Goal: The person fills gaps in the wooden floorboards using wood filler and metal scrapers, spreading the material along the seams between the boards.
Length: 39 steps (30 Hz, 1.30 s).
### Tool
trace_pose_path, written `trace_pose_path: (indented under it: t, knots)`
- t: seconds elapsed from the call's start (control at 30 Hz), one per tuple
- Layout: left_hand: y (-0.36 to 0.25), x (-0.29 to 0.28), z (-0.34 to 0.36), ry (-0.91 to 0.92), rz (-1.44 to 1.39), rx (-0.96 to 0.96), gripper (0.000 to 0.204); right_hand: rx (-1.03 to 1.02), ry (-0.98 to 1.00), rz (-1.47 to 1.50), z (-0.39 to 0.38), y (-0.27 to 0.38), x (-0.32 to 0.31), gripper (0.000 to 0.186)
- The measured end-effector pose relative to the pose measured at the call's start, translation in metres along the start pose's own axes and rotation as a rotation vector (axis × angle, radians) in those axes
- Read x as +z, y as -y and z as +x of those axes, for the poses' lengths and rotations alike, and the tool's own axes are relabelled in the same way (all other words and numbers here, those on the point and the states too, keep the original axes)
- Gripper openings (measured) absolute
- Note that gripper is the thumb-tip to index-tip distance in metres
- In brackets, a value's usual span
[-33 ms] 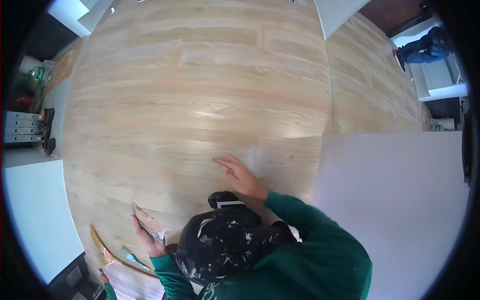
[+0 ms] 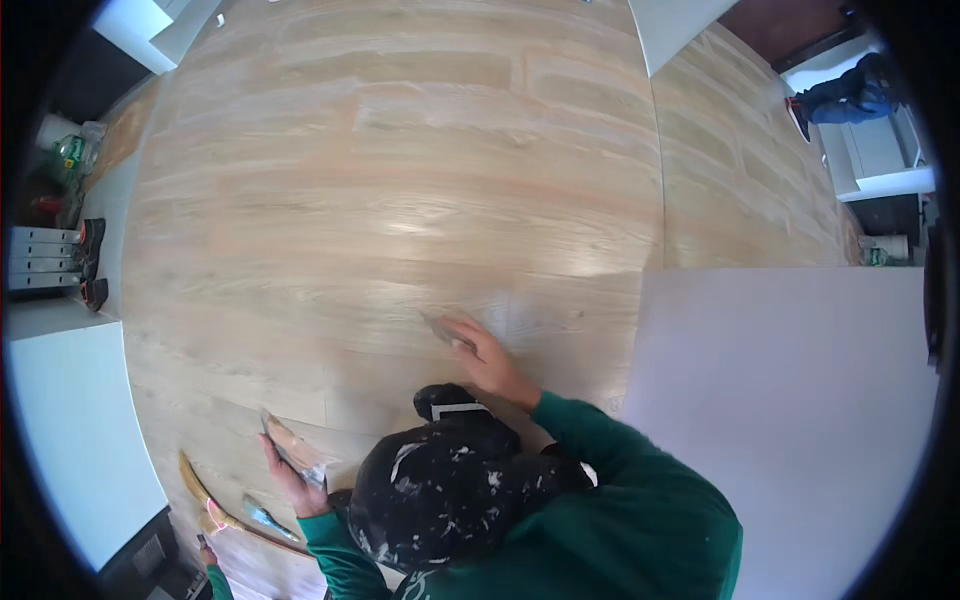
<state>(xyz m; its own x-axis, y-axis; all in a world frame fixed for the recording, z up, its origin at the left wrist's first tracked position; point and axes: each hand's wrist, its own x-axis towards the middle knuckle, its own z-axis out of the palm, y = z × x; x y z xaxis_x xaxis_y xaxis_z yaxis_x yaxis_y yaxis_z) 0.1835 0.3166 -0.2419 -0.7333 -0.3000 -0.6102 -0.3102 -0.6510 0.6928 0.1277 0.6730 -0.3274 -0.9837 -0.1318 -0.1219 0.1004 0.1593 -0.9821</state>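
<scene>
A flat metal plate smeared with tan paste (image 2: pixel 290 442) is clamped in the left hand (image 2: pixel 292 482) at eight o'clock, tilted slightly, presumably so that the paste is kept within reach. A thin grey scraper blade (image 2: pixel 435 325), near the clock's centre, is gripped by the closed fingers of the right hand (image 2: pixel 490 362), its tip pointed toward ten o'clock over the pale wood-patterned floor (image 2: pixel 400 250); contact cannot be told. The label on a green-and-clear plastic bottle (image 2: pixel 70 150) at ten o'clock cannot be made out.
</scene>
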Motion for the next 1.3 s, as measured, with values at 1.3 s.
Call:
trace_pose_path:
  t: [1.3]
  knots:
    - [-0.017,0.093,0.033,0.339,1.136,0.873,0.036,0.609,0.277,1.158,0.103,0.131,-0.031,0.032]
